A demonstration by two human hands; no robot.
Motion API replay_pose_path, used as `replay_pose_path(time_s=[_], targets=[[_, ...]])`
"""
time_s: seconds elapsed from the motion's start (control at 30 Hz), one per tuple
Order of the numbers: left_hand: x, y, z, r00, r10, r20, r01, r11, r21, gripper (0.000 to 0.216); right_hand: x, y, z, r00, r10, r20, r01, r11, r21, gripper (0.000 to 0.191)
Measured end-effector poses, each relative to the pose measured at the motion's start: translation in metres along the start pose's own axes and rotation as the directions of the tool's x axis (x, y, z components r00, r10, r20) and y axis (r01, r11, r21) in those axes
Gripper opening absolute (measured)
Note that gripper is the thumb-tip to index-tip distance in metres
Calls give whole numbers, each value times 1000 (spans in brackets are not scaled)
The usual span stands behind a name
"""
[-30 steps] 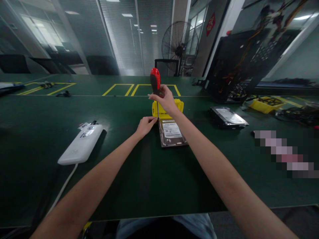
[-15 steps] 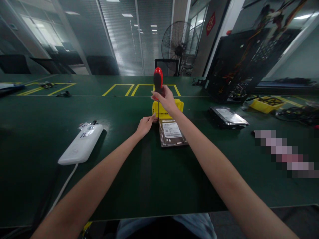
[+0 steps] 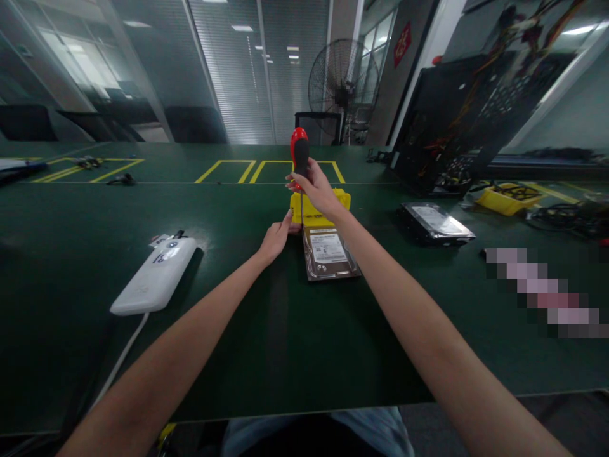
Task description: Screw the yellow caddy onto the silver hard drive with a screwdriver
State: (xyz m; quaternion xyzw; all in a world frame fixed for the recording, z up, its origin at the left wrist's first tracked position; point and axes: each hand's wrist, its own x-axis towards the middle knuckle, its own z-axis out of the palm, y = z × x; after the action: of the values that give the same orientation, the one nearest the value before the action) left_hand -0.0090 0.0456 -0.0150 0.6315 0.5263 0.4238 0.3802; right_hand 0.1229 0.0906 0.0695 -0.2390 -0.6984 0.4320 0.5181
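My right hand (image 3: pixel 320 189) is wrapped round the red and black handle of a screwdriver (image 3: pixel 300 152), held upright. Its thin shaft points straight down to the far left corner of a hard drive (image 3: pixel 328 251). The drive lies flat, its white label facing up. Beside that corner is my left hand (image 3: pixel 276 238), thumb raised and apart, one finger stretched to the drive's edge near the screwdriver tip. Whether that finger presses on the drive I cannot tell. Just behind the drive stands a yellow plastic box (image 3: pixel 314 212), partly hidden by my right hand.
A second hard drive (image 3: pixel 435 223) lies to the right. Farther right are an open black computer case (image 3: pixel 428 139), a yellow tray (image 3: pixel 507 202) with cables, and a blurred-out item (image 3: pixel 542 292). At the left is a white power bank-like device (image 3: pixel 157 276) with a cable.
The left thumb has lifted away from the screwdriver shaft and now points up. The screwdriver handle has shifted slightly left and tilts a little differently. The drive stays put.
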Motion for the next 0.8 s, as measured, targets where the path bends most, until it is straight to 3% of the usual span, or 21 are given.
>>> replay_pose_path(time_s=[0.2,0.4,0.8], targets=[[2,-3,-1,999,-15,31,15,1000,-12,75,0,-4,-3,1000,4,-20,-5,998,-57,46],[-2,8,-5,995,-39,92,36,999,33,74,2,-3,-11,999,-34,1,34,989,-146,50],[-1,9,-4,993,-19,114,22,999,-30,62,-1,-8,-10,1000,19,-20,-21,996,-86,44]])
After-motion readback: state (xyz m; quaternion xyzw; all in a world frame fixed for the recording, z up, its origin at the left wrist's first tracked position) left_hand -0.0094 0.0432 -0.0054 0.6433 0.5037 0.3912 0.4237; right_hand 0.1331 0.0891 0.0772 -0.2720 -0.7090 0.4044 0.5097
